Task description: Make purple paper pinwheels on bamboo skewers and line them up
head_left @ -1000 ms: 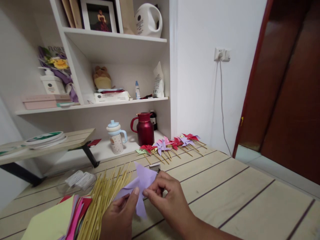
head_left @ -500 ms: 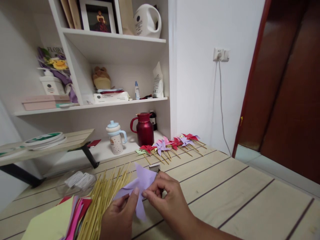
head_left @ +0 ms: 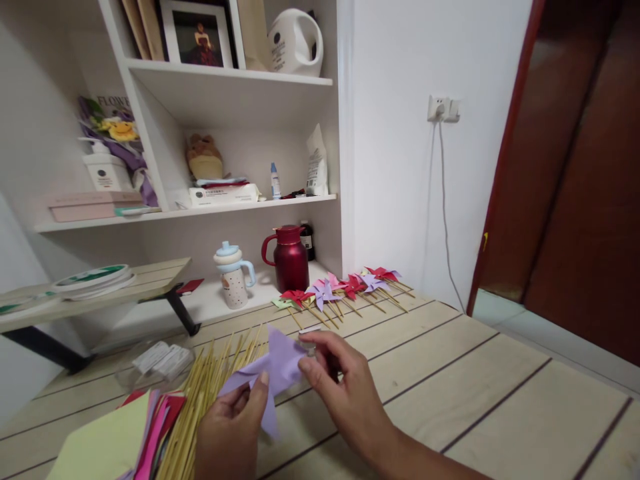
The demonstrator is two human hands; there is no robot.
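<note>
A light purple paper pinwheel (head_left: 281, 363) is held over the table, its blades folded in. My left hand (head_left: 234, 417) pinches it at the lower left, thumb on top of the paper. At the pinwheel's right edge is my right hand (head_left: 345, 387), thumb and index finger parted; whether the fingertips touch the paper is unclear. Behind this hand sits a small box (head_left: 311, 329), mostly hidden. Thin wooden sticks (head_left: 200, 393) lie in a heap beside my left hand, next to a stack of coloured paper sheets (head_left: 103, 437).
Finished pinwheels on sticks (head_left: 353, 288) lie in a row at the table's back edge. Behind them stand a red jug (head_left: 291, 263) and a speckled tumbler (head_left: 234, 283). A clear container (head_left: 160, 360) with white packets is left of the sticks. A small raised table (head_left: 155, 277) stands at left.
My right hand's thumb and index finger have parted and shifted slightly right and up. The pinwheel has moved a little left with my left hand still gripping it.
</note>
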